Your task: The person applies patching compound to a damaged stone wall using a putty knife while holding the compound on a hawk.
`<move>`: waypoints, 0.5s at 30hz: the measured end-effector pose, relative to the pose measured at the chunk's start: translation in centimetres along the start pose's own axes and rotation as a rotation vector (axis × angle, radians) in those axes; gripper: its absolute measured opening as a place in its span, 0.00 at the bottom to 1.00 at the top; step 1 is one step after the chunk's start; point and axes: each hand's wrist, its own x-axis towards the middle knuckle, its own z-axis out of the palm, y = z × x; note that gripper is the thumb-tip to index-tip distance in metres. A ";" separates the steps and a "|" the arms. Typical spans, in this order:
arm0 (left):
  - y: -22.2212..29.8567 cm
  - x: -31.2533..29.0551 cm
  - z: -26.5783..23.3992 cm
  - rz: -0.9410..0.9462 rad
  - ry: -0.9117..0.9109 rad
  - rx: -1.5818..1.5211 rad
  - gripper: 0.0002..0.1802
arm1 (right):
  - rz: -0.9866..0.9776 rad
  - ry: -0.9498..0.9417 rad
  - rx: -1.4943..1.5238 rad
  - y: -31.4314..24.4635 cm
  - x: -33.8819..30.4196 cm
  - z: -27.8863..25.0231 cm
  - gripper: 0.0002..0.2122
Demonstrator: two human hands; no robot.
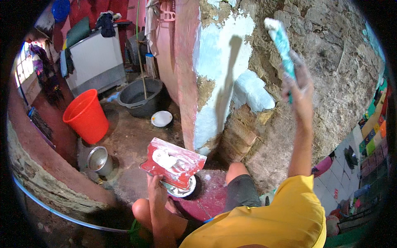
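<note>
My left hand (156,191) grips the lower left edge of a red board (186,177), its fingers partly hidden beneath. White paste (164,158) is heaped and smeared on the board. Just under it, a round white-rimmed container (189,191) with pale, smeared contents is partly covered. My right hand (300,80), raised at the right, is closed around a long turquoise tool (282,43) with a white-coated tip. Motion blurs the tool, so its exact kind is unclear. It is held up before a rough, bare wall (326,82), right of a pale blue and white patch (221,45).
An orange-red bucket (87,118), a metal pot (99,160), a dark basin (142,94) with a stick in it, and a white lid (161,119) stand left. The wall's pink corner (185,74) juts out ahead. A blue hose (62,215) curves at lower left.
</note>
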 end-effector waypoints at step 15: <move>0.4 -0.3 2.3 -0.143 -0.026 -0.058 0.34 | 0.257 -0.246 -0.290 -10.7 5.3 -6.9 0.22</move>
